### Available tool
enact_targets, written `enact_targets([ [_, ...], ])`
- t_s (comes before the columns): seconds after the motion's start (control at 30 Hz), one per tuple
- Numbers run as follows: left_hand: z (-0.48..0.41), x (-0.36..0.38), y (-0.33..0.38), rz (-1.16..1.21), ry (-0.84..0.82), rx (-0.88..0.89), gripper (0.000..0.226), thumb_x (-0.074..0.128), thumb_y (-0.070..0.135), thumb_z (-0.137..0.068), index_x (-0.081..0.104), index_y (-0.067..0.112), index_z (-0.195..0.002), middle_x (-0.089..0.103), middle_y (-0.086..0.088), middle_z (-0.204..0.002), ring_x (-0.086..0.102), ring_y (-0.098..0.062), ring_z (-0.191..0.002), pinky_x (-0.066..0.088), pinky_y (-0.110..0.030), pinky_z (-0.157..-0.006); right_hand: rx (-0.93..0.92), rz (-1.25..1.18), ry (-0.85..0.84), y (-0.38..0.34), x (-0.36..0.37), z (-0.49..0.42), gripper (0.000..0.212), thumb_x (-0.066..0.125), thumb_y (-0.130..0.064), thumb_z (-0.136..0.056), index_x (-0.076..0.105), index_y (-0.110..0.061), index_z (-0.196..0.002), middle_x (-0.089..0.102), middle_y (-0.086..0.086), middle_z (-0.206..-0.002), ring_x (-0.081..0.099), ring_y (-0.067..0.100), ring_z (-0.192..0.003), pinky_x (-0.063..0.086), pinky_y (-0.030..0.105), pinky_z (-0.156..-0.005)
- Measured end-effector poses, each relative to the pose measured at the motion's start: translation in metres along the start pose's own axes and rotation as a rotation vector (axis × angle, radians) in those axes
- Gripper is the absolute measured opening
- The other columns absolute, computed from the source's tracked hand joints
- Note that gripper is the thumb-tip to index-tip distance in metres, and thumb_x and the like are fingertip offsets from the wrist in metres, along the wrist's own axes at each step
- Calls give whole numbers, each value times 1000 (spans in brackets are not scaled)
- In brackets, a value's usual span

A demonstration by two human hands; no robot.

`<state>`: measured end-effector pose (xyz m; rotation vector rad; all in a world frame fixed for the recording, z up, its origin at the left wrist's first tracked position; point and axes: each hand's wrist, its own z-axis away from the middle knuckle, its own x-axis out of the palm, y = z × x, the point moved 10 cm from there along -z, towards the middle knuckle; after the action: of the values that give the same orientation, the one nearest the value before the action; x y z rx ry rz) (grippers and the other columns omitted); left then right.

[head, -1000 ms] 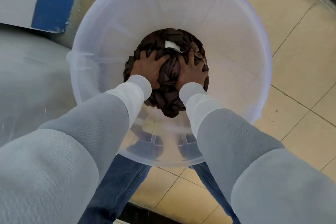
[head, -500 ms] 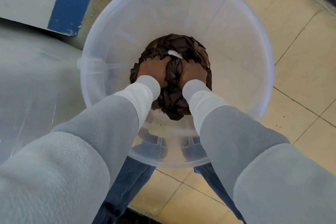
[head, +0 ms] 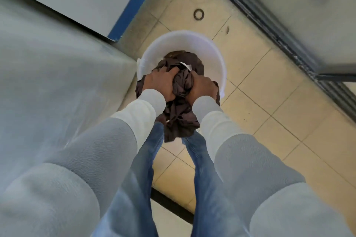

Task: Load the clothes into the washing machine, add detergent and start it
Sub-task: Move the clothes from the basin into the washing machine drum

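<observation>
Both grips, left hand point(head: 159, 84) and right hand point(head: 202, 88), are clenching the dark clothes point(head: 179, 119), now lifting them out of the bucket point(head: 212, 54) for loading.

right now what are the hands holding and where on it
The left hand and right hand grip the bundle of dark brown clothes by its upper folds, side by side; its tail hangs free.

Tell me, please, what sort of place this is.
Probably a laundry or utility area: tiled floor, what looks like a drain, and dark clothes held over a white bucket.
</observation>
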<state>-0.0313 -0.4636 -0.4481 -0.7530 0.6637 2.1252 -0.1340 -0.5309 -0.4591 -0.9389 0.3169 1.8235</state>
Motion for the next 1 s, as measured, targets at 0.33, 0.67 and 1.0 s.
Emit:
enact_targets([
  [0.33, 168, -144, 22, 52, 158, 4, 66, 62, 39, -81, 33, 30, -139, 49, -9, -132, 48, -35, -120, 46, -47, -94, -64, -47, 184, -58, -155, 155, 19, 54, -29, -79, 54, -22, -96, 66, 2, -93, 61, 32, -88, 39, 31, -67],
  [0.67, 283, -228, 25, 36, 423, -19, 71, 65, 43, -78, 33, 32, -140, 50, -8, -132, 52, -35, -116, 49, -45, -88, -218, -25, 335, -112, -250, 256, 16, 51, -36, -90, 58, -23, -96, 67, 4, -100, 60, 29, -93, 37, 29, -71],
  [1.0, 405, -321, 15, 7, 750, -133, 63, 65, 44, -74, 44, 33, -132, 60, -3, -117, 61, -34, -98, 53, -42, -74, -556, -46, 529, -182, -340, 352, 21, 55, -38, -88, 57, -23, -102, 66, 3, -97, 58, 29, -86, 34, 27, -70],
])
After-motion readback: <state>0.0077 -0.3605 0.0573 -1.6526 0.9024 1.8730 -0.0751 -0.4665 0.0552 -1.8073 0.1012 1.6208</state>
